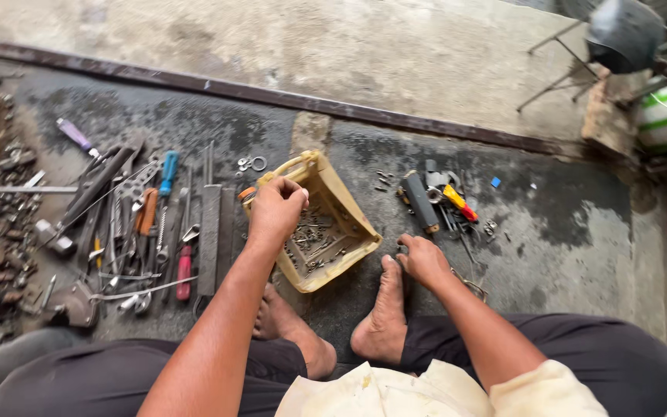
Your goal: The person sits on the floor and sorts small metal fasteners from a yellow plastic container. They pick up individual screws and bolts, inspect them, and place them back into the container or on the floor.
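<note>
1. So, the left hand (275, 208) is gripping the near-left rim of a tan plastic tub (353, 220), fingers curled tight over the edge, tipping it up on the dark, oily floor (565, 239).
2. That tub is sitting right in front of the person's bare feet (384, 301), between the two hands, closer to the left one.
3. Over on the other side, the right hand (424, 261) is resting low by the right foot, fingers bent and loosely closed; can't tell if it's pinching anything small.
4. Looks-wise, the tub is square-ish, grubby and worn, with a handle at the far rim, and it's tilting so the open side is facing the camera.
5. Inside it, a messy layer of screws, nails and little metal bits (319, 235) is lying on the bottom.
6. Left of the tub, a long row of hand tools (148, 224) is lying spread out: files, screwdrivers with orange, blue and red handles, wrenches.
7. Right of it, a smaller pile (441, 205) is sitting just beyond the right hand, with a black-handled tool and a yellow-red one.
</note>
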